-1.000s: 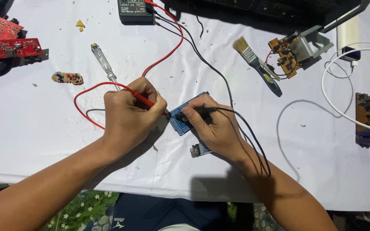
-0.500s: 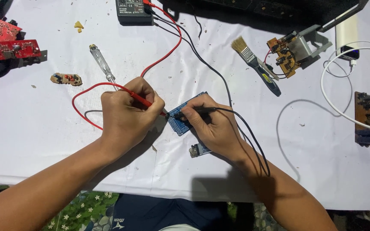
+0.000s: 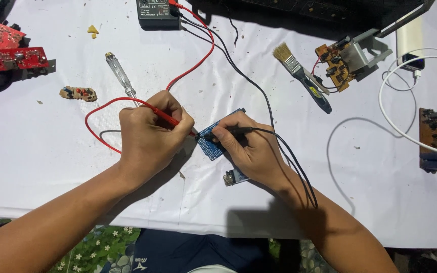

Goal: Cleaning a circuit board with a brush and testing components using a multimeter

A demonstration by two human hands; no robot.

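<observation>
Across the last second we see almost no change: our left hand (image 3: 147,134) keeps its fingers closed around the red probe (image 3: 170,119) and our right hand (image 3: 246,146) keeps pinching the black probe (image 3: 228,131), both tips meeting on the small blue board (image 3: 213,146) lying on the white table (image 3: 51,162). Only the view drifts a little, so the clear-handled screwdriver (image 3: 120,76) sits slightly shifted; we judge the probing is steady, with the meter (image 3: 158,12) at the far edge
</observation>
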